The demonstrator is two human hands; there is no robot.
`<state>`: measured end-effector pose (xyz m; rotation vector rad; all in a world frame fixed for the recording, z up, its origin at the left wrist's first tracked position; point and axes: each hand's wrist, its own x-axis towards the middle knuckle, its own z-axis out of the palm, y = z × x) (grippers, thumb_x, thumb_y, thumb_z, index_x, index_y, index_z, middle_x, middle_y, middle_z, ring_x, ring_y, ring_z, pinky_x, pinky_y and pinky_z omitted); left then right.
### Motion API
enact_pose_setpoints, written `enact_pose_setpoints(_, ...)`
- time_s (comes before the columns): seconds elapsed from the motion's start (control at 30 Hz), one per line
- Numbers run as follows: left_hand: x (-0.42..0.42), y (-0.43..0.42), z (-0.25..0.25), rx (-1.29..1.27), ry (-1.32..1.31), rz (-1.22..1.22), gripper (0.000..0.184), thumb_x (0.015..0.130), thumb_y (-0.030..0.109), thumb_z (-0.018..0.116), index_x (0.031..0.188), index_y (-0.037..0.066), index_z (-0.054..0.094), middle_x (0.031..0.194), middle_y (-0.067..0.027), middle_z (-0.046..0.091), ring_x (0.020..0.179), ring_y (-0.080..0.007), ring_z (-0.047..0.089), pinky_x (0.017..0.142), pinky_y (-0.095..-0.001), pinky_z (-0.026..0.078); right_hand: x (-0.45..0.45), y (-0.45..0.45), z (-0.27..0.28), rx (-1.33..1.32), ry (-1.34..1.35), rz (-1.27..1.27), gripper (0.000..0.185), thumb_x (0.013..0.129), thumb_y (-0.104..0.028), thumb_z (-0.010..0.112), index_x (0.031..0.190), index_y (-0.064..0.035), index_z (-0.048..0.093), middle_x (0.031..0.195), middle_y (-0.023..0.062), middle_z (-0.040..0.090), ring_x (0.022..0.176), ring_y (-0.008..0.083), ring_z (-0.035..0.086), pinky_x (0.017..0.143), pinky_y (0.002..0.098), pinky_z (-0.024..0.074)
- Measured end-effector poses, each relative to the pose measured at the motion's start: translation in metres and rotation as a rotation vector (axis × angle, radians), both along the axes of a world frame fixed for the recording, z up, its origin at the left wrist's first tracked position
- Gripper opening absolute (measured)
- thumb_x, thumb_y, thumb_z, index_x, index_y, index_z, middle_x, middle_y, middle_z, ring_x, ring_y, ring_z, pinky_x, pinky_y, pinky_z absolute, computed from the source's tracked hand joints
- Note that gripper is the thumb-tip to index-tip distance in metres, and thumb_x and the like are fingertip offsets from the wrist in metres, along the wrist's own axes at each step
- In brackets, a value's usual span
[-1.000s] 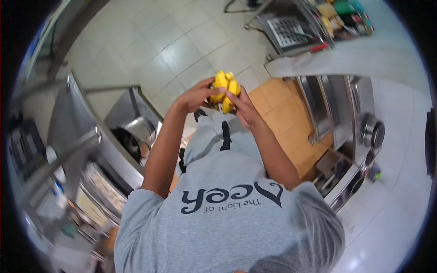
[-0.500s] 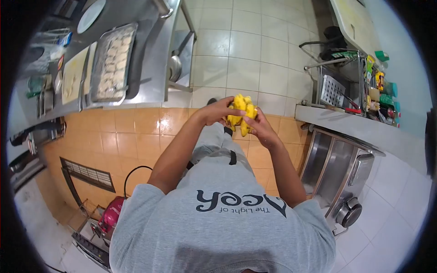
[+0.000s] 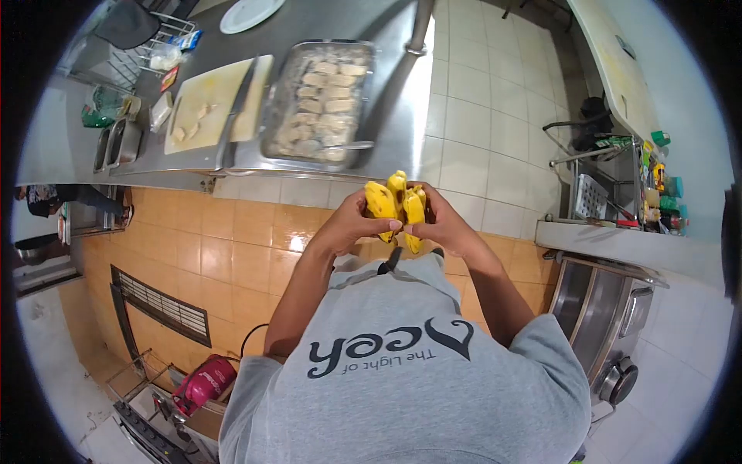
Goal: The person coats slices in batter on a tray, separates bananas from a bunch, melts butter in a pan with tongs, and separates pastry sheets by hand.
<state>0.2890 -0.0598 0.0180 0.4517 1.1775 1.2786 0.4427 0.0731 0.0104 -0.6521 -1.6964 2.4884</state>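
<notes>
Fingers (image 3: pixel 360 203) of both hands are curled round yellow bananas (image 3: pixel 380 199), clasping them from either side near mid-view. The left hand (image 3: pixel 344 228) grips from 9 o'clock, the right hand (image 3: pixel 450 229) from 3 o'clock, and the two thumbs (image 3: pixel 389 225) lie low on the fruit, tips almost meeting. A dark gap runs between the bananas; whether they are joined I cannot tell.

Taking the bananas as the clock's centre, the stainless-steel worktop (image 3: pixel 398 73) spreads between 10 and 12 o'clock, its front edge near the fingers. On it, at 11 o'clock, stands a transparent rectangular tray (image 3: pixel 370 77) holding rows of pale, coated pieces (image 3: pixel 325 100), a metal utensil (image 3: pixel 348 145) resting at its near end. Towards 10 o'clock lies a cutting board (image 3: pixel 205 89) bearing a few pale scraps (image 3: pixel 182 133), with a long knife (image 3: pixel 242 94) on it. A white plate (image 3: pixel 251 14) sits beyond, at 11 o'clock.

Past orange floor tiles (image 3: pixel 255 255), part of another person (image 3: pixel 73 199) shows at 9 o'clock. A pink gas cylinder (image 3: pixel 207 381) is between 7 and 8 o'clock, a metal pot (image 3: pixel 618 383) at 4 o'clock.
</notes>
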Motion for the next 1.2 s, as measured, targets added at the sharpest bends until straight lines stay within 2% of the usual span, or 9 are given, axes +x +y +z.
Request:
enact_pose_setpoints(0.13,-0.080,-0.044,0.029,0.121,-0.089,0.091,0.059,0.070,0.007,0.074,0.122,0.002,0.046,0.106,-0.0069,0.059,0.095,-0.0162,0.058,0.079,-0.0310,0.051,-0.078,-0.043,0.013,0.038,0.097,-0.004,0.067,0.071,-0.001,0.065,0.131,-0.0053,0.036,0.113,0.0069,0.051,0.101,0.0154,0.052,0.088,0.0290,0.0436)
enact_pose_setpoints(0.27,-0.140,-0.062,0.035,0.063,-0.196,0.134,0.061,0.071,0.004,0.072,0.125,0.003,0.045,0.104,-0.0059,0.059,0.097,-0.0181,0.059,0.077,-0.0319,0.053,-0.117,-0.050,0.035,-0.386,0.121,-0.102,0.065,0.072,0.007,0.058,0.132,-0.0072,0.036,0.108,0.0073,0.054,0.091,0.0170,0.058,0.083,0.0306,0.0479)
enact_pose_setpoints(0.6,-0.314,0.101,0.068,0.094,0.475,0.272,0.054,0.066,0.017,0.080,0.111,0.005,0.054,0.093,-0.0045,0.060,0.082,-0.0143,0.059,0.067,-0.0287,0.051,-0.239,0.144,0.047,0.574,0.061,-0.181,0.061,0.071,-0.001,0.067,0.127,-0.0099,0.043,0.099,0.0047,0.055,0.086,0.0134,0.055,0.076,0.0274,0.0476)
enact_pose_setpoints(0.67,-0.349,0.149,0.066,0.037,0.700,0.123,0.054,0.067,0.021,0.080,0.111,0.006,0.053,0.095,-0.0053,0.060,0.085,-0.0171,0.059,0.071,-0.0324,0.051,-0.286,0.202,0.019,1.017,0.044,-0.187,0.062,0.068,-0.017,0.073,0.123,-0.0085,0.045,0.098,0.0109,0.061,0.086,0.0192,0.060,0.078,0.0307,0.0484)
enact_pose_setpoints(0.7,-0.366,0.171,0.064,0.012,0.808,0.048,0.055,0.067,0.023,0.080,0.112,0.006,0.053,0.096,-0.0057,0.060,0.087,-0.0184,0.059,0.073,-0.0343,0.051,-0.308,0.216,0.019,0.985,-0.046,-0.169,0.066,0.064,-0.027,0.075,0.120,-0.0078,0.046,0.098,0.0143,0.062,0.088,0.0253,0.061,0.079,0.0325,0.0483)
enact_pose_setpoints(0.9,-0.420,0.270,0.005,-0.101,1.042,-0.231,0.055,0.059,0.023,0.083,0.105,0.006,0.057,0.091,-0.0076,0.062,0.084,-0.0185,0.059,0.071,-0.0326,0.049,-0.377,0.275,-0.029,1.269,-0.328,0.150,0.074,0.059,-0.032,0.077,0.123,-0.0111,0.047,0.106,0.0178,0.060,0.096,0.0336,0.059,0.084,0.0390,0.0471)
enact_pose_setpoints(0.93,-0.433,0.285,-0.027,-0.071,1.281,-0.244,0.058,0.055,0.020,0.083,0.104,0.005,0.057,0.092,-0.0105,0.063,0.085,-0.0213,0.060,0.075,-0.0326,0.049,-0.380,0.273,-0.031,1.290,-0.328,0.155,0.072,0.060,-0.029,0.075,0.123,-0.0106,0.047,0.106,0.0172,0.058,0.096,0.0335,0.058,0.084,0.0384,0.0469)
enact_pose_setpoints(1.03,-0.415,0.295,-0.035,-0.024,1.505,-0.403,0.058,0.054,0.019,0.083,0.104,0.005,0.057,0.095,-0.0131,0.063,0.087,-0.0260,0.061,0.077,-0.0343,0.048,-0.377,0.273,-0.039,1.340,-0.285,0.246,0.072,0.062,-0.023,0.073,0.127,-0.0111,0.044,0.108,0.0162,0.055,0.098,0.0335,0.056,0.084,0.0378,0.0461)
enact_pose_setpoints(1.2,-0.414,0.290,-0.064,0.099,1.606,-0.446,0.079,0.052,0.028,0.084,0.121,0.014,0.049,0.111,-0.0134,0.056,0.099,-0.0324,0.056,0.084,-0.0401,0.047,-0.364,0.275,-0.051,1.344,-0.135,0.249,0.076,0.063,-0.017,0.074,0.131,-0.0117,0.041,0.117,0.0163,0.052,0.106,0.0333,0.053,0.091,0.0363,0.0442)
